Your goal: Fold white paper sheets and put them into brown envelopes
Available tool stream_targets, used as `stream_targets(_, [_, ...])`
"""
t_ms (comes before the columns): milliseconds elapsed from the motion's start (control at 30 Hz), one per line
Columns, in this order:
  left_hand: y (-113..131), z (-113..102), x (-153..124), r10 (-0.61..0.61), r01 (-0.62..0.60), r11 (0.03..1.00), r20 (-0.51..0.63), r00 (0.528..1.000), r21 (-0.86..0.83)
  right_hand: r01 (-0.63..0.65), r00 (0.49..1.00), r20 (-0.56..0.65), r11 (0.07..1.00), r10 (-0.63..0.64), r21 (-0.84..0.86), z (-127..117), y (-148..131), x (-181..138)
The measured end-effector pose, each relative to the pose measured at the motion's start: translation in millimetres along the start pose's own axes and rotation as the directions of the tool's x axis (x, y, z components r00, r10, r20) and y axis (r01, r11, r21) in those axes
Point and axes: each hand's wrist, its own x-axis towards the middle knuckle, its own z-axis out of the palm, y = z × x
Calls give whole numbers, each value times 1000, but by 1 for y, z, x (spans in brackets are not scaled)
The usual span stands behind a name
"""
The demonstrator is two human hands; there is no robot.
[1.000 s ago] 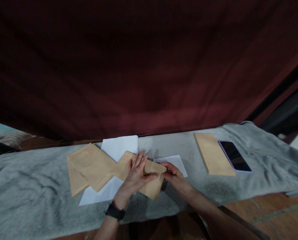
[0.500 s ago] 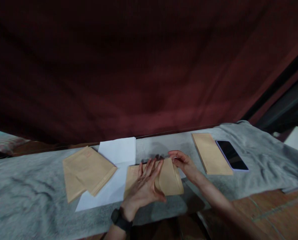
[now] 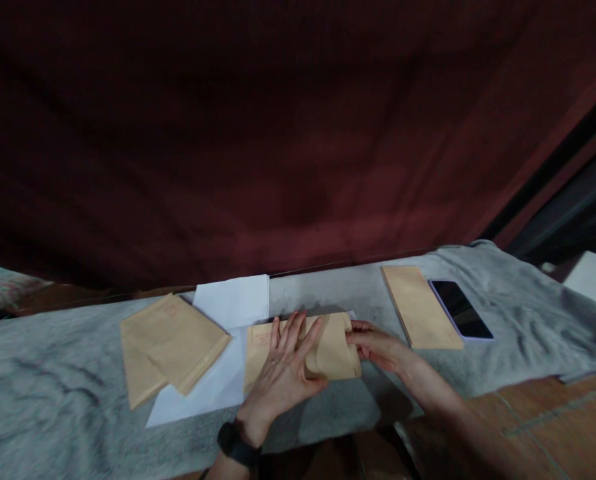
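A brown paper envelope (image 3: 331, 343) lies crosswise in front of me, with faint red print near its left end. My left hand (image 3: 288, 373), a dark watch on its wrist, rests flat over the envelope with fingers spread. At the envelope's right end, my right hand (image 3: 375, 345) has its fingers closed at the edge; the fingertips are partly hidden by the paper. A small white corner of paper shows behind the envelope's upper right corner. White sheets (image 3: 233, 300) lie to the left, some partly under the envelope.
More brown envelopes (image 3: 173, 340) overlap at the left, on top of the white paper. To the right lies a stack of brown envelopes (image 3: 421, 307) beside a phone (image 3: 461, 310) in a purple case. Grey cloth (image 3: 53, 373) covers the surface; a dark red curtain (image 3: 298, 167) hangs behind.
My right hand has moved down from the envelope's upper right corner to the middle of its right edge. That end of the envelope looks bent. My left hand stays spread on it.
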Motion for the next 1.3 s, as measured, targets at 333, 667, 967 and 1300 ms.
stream_targets(333, [-2,7,1,51,-51,996,7,999,73,53,997,63,995,-48,-81,17,-3,4])
stream_targets(667, [2,4,0,42,-37,992,-43,998,116,116,991,-53,991,-119,-61,13,-11,3])
stream_targets(967, [2,5,3,20,-7,993,-110,994,118,195,818,-399,852,-415,-486,-2,4,12])
stream_targets(1300, [-4,13,3,-37,59,989,-157,987,138,205,742,-330,666,-584,-717,2,-8,-2])
